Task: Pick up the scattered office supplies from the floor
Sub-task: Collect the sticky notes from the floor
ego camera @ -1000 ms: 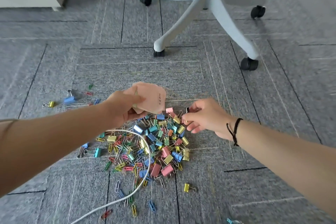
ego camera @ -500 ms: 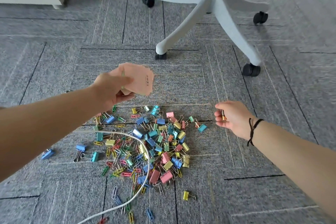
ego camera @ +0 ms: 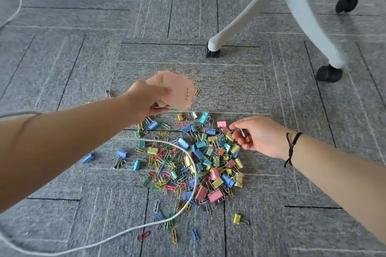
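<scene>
Back from three o'clock, the right hand [ego camera: 258,136] reaches the clip pile [ego camera: 200,158], fingers curled around a small clip. Left hand [ego camera: 146,103] pinches pink notes [ego camera: 177,89] at eleven. Clips look light, stiff; best pinched by wire handles.

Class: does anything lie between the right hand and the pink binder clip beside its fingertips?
Nothing visible does. The right hand hovers with its fingertips next to the pink clip; the white cable crosses the pile farther left.

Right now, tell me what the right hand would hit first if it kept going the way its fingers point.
Probably the pink binder clip just ahead of the right hand fingertips, at the pile's upper edge; height above the carpet is unclear.
</scene>
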The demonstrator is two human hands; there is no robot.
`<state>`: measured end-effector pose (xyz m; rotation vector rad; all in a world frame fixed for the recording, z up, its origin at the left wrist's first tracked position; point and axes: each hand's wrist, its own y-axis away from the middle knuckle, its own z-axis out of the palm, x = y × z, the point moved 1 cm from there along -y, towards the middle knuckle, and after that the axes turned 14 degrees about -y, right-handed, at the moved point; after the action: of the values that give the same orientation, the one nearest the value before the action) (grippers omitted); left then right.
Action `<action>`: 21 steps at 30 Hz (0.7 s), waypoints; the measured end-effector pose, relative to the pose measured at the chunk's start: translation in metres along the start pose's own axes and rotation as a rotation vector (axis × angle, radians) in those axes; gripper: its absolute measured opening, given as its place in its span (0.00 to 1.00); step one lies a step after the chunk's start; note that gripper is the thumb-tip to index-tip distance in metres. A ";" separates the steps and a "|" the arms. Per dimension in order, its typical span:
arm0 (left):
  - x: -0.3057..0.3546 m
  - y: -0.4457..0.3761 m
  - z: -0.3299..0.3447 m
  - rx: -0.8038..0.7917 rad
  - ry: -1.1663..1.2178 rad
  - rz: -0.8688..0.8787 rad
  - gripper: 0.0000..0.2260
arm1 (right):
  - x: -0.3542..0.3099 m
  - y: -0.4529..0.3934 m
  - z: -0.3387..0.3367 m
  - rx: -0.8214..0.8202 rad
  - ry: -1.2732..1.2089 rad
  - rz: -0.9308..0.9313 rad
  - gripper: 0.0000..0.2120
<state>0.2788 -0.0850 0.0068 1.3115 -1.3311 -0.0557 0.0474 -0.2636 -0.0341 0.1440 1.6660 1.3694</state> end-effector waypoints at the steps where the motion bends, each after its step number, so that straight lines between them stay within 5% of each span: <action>1: -0.002 -0.001 -0.002 0.004 -0.006 -0.006 0.23 | 0.000 -0.001 0.000 -0.003 0.008 0.003 0.07; 12: 0.001 0.035 -0.016 0.133 0.106 -0.119 0.22 | 0.003 0.040 -0.002 0.068 -0.108 0.077 0.08; 18: 0.040 0.141 -0.064 0.425 0.119 -0.148 0.12 | -0.001 0.165 0.040 0.001 -0.361 0.244 0.12; 21: 0.069 0.205 -0.096 0.510 0.206 -0.191 0.19 | -0.015 0.250 0.063 -0.021 -0.411 0.331 0.13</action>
<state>0.2435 0.0048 0.2233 1.8190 -1.0752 0.2979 -0.0115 -0.1365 0.1833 0.6678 1.3182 1.4786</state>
